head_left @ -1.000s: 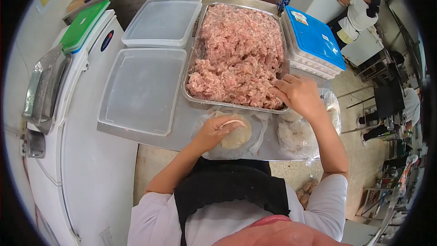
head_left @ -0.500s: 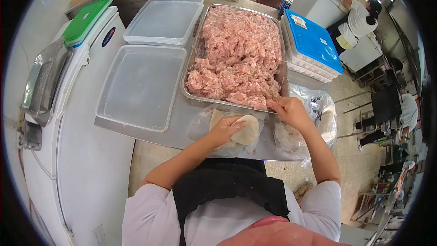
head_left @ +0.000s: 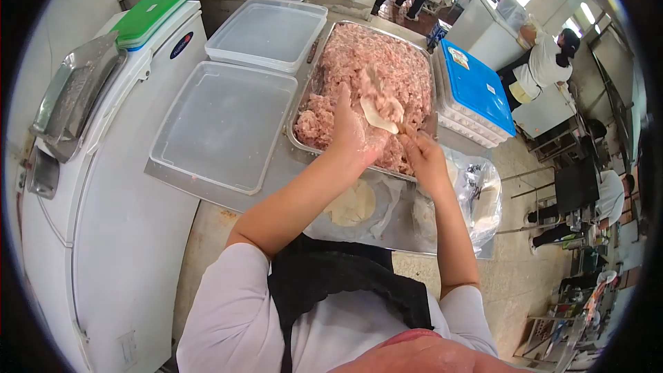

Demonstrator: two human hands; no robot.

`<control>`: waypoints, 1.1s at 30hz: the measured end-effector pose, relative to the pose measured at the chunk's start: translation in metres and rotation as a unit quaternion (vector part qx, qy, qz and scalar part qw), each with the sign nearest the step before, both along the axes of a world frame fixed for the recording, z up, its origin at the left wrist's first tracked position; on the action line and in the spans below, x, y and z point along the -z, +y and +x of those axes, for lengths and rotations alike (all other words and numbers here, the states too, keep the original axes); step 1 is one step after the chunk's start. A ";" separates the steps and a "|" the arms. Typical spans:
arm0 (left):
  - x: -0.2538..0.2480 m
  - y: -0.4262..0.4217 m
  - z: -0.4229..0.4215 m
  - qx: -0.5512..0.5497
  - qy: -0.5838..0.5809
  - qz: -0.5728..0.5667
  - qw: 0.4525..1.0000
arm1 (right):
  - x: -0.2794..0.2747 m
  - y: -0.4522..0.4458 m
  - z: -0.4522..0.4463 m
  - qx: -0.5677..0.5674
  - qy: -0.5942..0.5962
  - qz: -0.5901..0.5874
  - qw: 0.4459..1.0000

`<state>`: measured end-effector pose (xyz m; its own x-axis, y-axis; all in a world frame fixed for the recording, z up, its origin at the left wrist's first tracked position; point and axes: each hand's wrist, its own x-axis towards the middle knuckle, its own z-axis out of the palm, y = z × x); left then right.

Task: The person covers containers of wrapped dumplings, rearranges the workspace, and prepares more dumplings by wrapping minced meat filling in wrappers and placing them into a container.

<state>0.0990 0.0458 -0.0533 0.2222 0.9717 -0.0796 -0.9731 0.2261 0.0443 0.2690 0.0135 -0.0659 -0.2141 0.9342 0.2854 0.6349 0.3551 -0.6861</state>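
Observation:
Over the metal tray (head_left: 309, 150) of minced meat (head_left: 376, 52), my left hand (head_left: 356, 128) holds a round dough wrapper (head_left: 378, 116) on its palm and fingers. Some meat lies on that wrapper. Close beside it, my right hand (head_left: 423, 154) is closed round a thin tool (head_left: 402, 128), partly hidden and blurred, near the wrapper's edge. More dough wrappers (head_left: 351, 204) lie on plastic at the table's front edge, below my left forearm. A clear plastic bag (head_left: 480, 197) with pale contents sits right of them.
An open plastic container (head_left: 224, 124) and stacked ones (head_left: 266, 31) stand left of the tray. Blue-lidded boxes (head_left: 478, 88) stand to its right. A white freezer (head_left: 131, 193) is at the left. Other people work in the background, one (head_left: 545, 62) at the upper right.
My left hand has risen from the table's front edge to above the meat tray, carrying the wrapper. My right hand has come up beside it, and meat now lies on the wrapper. The view has shifted.

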 end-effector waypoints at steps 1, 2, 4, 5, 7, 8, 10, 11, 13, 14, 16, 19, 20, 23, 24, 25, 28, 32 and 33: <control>0.000 0.003 -0.003 0.012 -0.023 -0.004 1.000 | 0.001 -0.002 -0.002 -0.006 -0.017 0.022 1.000; 0.001 0.005 -0.005 0.008 0.002 -0.020 1.000 | 0.000 -0.004 0.000 -0.001 -0.044 -0.003 0.999; 0.021 0.015 -0.015 0.000 0.017 -0.007 1.000 | 0.003 -0.006 0.009 -0.029 -0.078 0.025 0.996; 0.032 0.022 -0.018 -0.004 0.023 0.000 1.000 | 0.003 -0.005 0.015 -0.042 -0.096 0.040 0.994; 0.032 0.026 -0.024 -0.062 0.085 0.002 0.994 | -0.011 -0.004 0.032 -0.046 -0.139 0.031 0.989; 0.033 0.028 -0.027 -0.079 0.122 0.022 0.989 | -0.019 -0.004 0.036 -0.049 -0.160 0.027 0.985; 0.033 0.032 -0.034 -0.088 0.184 0.052 0.978 | -0.049 -0.011 0.028 0.010 -0.193 0.023 0.981; 0.034 0.033 -0.038 -0.079 0.209 0.061 0.973 | -0.060 -0.013 0.025 0.040 -0.209 0.021 0.977; 0.035 0.033 -0.040 -0.058 0.258 0.078 0.961 | -0.063 -0.010 0.018 0.035 -0.174 0.077 0.981; 0.034 0.032 -0.037 -0.055 0.241 0.083 0.965 | -0.062 -0.008 0.013 0.019 -0.161 0.094 0.982; 0.028 0.028 -0.029 -0.050 0.208 0.093 0.972 | -0.054 -0.003 0.008 0.002 -0.152 0.131 0.980; 0.018 0.025 -0.026 -0.061 0.175 0.059 0.981 | -0.030 0.009 0.008 0.007 -0.164 0.175 0.971; 0.016 0.025 -0.026 -0.070 0.200 0.062 0.975 | -0.025 0.009 0.008 0.015 -0.169 0.175 0.970; 0.018 0.024 -0.024 -0.081 0.258 0.067 0.960 | -0.003 0.018 0.013 0.030 -0.193 0.206 0.959; 0.024 0.024 -0.024 -0.074 0.264 0.070 0.959 | 0.001 0.019 0.015 0.036 -0.202 0.221 0.953; 0.031 0.025 -0.024 -0.067 0.271 0.073 0.957 | 0.002 0.018 0.018 0.041 -0.227 0.191 0.954; 0.052 0.028 -0.024 -0.080 0.254 0.083 0.960 | 0.000 0.015 0.034 0.043 -0.318 0.111 0.941; 0.040 0.024 -0.032 -0.072 0.177 0.015 0.981 | -0.039 -0.003 0.047 0.062 -0.421 0.063 0.903; 0.034 0.024 -0.030 -0.072 0.162 -0.009 0.984 | -0.060 -0.015 0.040 0.078 -0.433 0.056 0.896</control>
